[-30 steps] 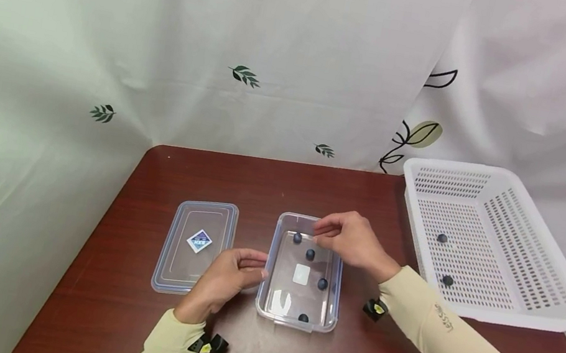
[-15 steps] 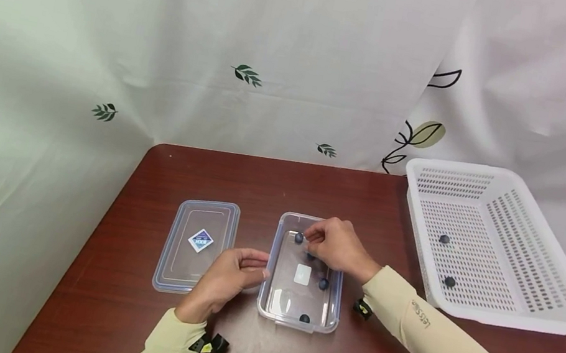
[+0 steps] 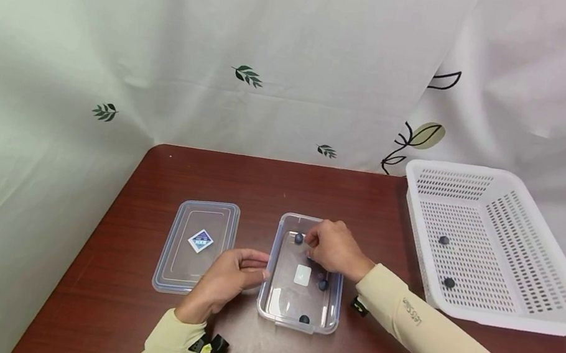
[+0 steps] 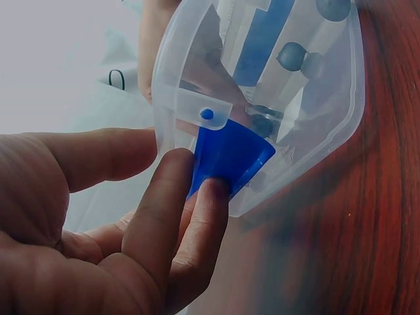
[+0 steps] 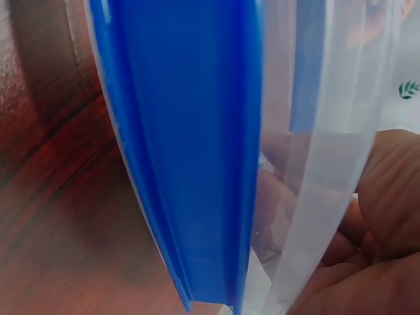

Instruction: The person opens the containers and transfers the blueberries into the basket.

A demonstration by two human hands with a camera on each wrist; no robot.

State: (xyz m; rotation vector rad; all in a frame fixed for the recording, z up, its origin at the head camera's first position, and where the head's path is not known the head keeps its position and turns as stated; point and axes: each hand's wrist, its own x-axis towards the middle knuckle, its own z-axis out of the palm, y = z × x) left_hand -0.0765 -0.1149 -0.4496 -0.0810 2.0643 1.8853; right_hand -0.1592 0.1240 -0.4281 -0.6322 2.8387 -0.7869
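A clear plastic food box (image 3: 264,299) holds several blueberries, including one at its back (image 3: 298,238) and another at its front (image 3: 304,319). My right hand (image 3: 335,250) reaches over the box's right wall and pinches a blueberry (image 4: 262,125), mostly hidden from the head view by the fingers. On the left, my left hand (image 3: 226,280) rests against the outside of the box; in the left wrist view its fingertips touch a blue side latch (image 4: 233,154) and the thumb meets the wall. Another blue latch (image 5: 190,151) hangs close to the right wrist camera.
The box's flat lid (image 3: 192,274), with a diamond label, lies left of it. A white perforated basket (image 3: 513,321) stands at the right with two blueberries (image 3: 444,240) inside. Everything is on a dark red wooden table (image 3: 259,185) beside white patterned cloth (image 3: 294,46).
My right hand has moved down and slightly nearer inside the box, its fingers closing over the blueberry second from the back. The left hand has stayed in place.
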